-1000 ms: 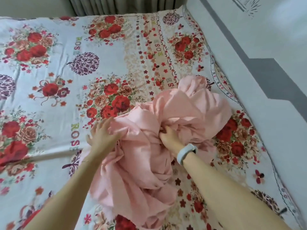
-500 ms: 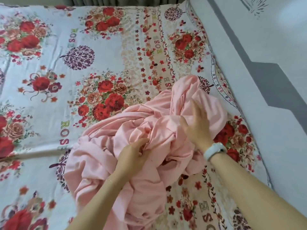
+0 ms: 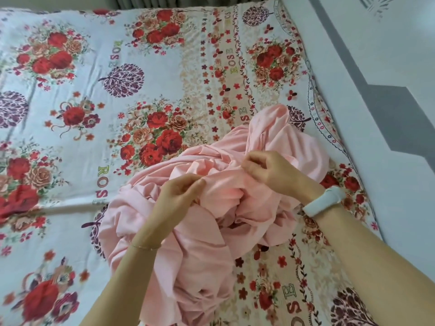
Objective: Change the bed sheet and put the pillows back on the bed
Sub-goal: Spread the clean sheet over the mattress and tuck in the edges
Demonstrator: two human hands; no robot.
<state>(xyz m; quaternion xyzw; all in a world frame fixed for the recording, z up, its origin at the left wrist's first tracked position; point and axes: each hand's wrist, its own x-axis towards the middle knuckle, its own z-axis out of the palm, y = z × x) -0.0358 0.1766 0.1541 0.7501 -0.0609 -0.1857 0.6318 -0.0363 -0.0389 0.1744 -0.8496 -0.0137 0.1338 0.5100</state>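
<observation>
- While the pink sheet lies in a big bunched heap on the flowery sheet, toward 4 o'clock of the bed, both hands have moved to new spots on it.
- A second ago the left hand lay flat at the heap's 9 o'clock edge; now it sits near the middle and pinches a small fold with bent fingers.
- Half a second ago the right hand was pressing flat on the heap's 1 o'clock side; now it has curled and pinches a fold near the top, close to the left hand.
- I think the person has stopped patting the heap and is now hunting for an edge or corner, so the pink sheet can be opened out. That is an early step; the flowery sheet is not yet covered, and I see no pillows.
- On the right wrist is a white band, and on the left wrist a thin bracelet.
- At 3 o'clock the bed's edge meets a white and grey board, very near the heap, so there is little room to spread that way.
- From 9 to 12 o'clock the flowery sheet lies flat with nothing on it, up to the curtain at 12 o'clock. I think that is the best way to pull the pink sheet open.
</observation>
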